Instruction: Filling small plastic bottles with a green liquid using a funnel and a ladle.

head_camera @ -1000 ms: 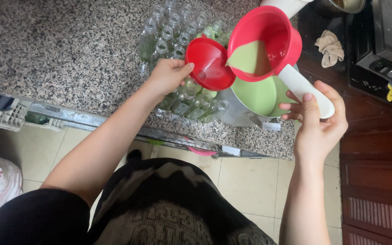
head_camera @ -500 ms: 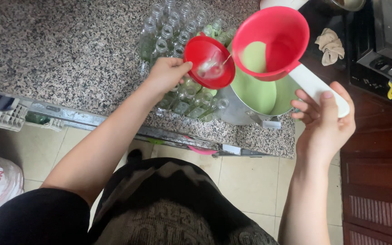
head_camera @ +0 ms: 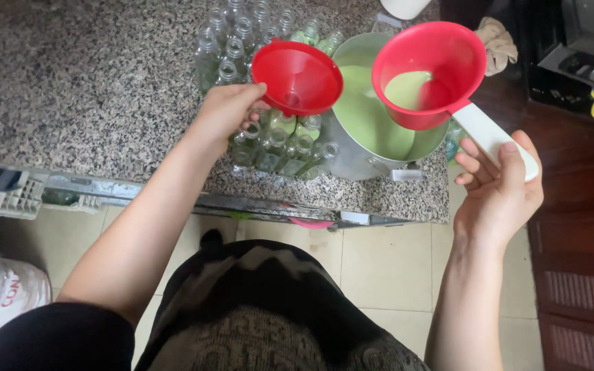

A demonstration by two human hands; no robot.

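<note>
- Our left hand (head_camera: 225, 110): fingers pinch rim of a red funnel (head_camera: 297, 77), held over clear glass bottles (head_camera: 242, 41) grouped on a speckled granite counter (head_camera: 70, 75).
- Our right hand (head_camera: 500, 185): fingers curled round white handle of a red ladle (head_camera: 429, 72) w/ pale green liquid inside.
- Ladle hangs above a steel pot (head_camera: 372, 110) of same green liquid, just right of bottles.

I see a red funnel (head_camera: 298, 77) sitting tilted over the clustered clear glass bottles (head_camera: 242, 41) on the granite counter, while a red ladle (head_camera: 429, 74) with a white handle, holding a little pale green liquid, hangs above the metal pot (head_camera: 352, 154) of the same green liquid.
</note>
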